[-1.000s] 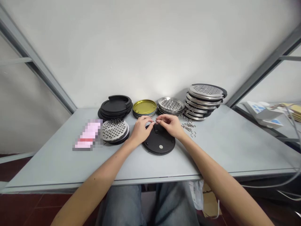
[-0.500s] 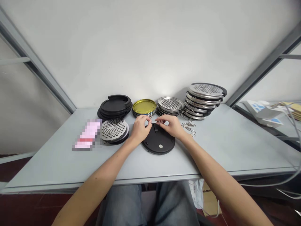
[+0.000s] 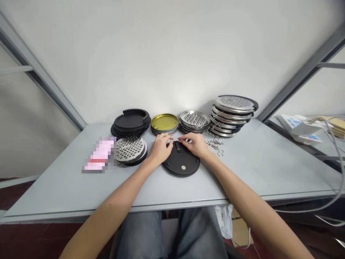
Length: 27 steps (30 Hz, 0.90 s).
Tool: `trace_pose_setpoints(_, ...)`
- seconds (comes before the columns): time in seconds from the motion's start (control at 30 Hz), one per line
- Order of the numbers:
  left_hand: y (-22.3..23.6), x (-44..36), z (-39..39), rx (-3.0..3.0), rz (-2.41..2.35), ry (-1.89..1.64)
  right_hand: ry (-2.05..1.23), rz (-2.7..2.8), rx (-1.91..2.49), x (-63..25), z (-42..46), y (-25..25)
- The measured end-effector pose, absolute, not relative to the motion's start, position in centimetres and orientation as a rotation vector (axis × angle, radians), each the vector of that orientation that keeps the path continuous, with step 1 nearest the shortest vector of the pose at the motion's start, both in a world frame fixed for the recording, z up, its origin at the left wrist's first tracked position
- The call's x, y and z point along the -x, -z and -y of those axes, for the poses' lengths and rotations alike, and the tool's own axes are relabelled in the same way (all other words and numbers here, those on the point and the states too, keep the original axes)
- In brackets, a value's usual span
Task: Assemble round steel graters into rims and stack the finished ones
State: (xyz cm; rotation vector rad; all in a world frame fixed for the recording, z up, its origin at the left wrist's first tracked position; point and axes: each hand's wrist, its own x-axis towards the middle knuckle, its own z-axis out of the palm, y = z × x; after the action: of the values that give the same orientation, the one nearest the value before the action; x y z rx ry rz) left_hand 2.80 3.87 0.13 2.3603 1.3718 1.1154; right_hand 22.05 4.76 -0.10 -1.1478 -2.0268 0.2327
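A round black disc (image 3: pixel 181 164) lies flat on the grey table (image 3: pixel 256 169) in front of me. Both my hands work at its far edge. My left hand (image 3: pixel 160 148) and my right hand (image 3: pixel 196 143) each pinch an end of a small metal clip (image 3: pixel 175 139) held over the disc's black tab. Fingers of both hands are closed on it. A loose pile of metal clips and rings (image 3: pixel 215 145) lies just right of my right hand.
Along the wall stand a stack of black discs (image 3: pixel 131 121), yellow-lined tin lids (image 3: pixel 164 123), perforated metal plates (image 3: pixel 194 120) and a taller stack of assembled plates (image 3: pixel 232 115). A perforated plate on a black disc (image 3: pixel 130 149) and a pink blurred item (image 3: pixel 99 154) lie left.
Both hands have stayed at the disc's far edge, their fingers shifting slightly around the clip. The view has drifted a little.
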Motion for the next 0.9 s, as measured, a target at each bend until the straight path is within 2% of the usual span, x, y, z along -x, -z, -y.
trace_pose_setpoints(0.53,-0.11,-2.91,-3.29,-2.384,-1.368,-1.019,-0.227,2.112,1.091,-22.08,-4.77,0.09)
trace_pose_setpoints(0.9,0.32,-2.85,-3.33,-2.358,-1.362,-1.007,-0.026,2.297,1.064,-22.25,-4.81,0.14)
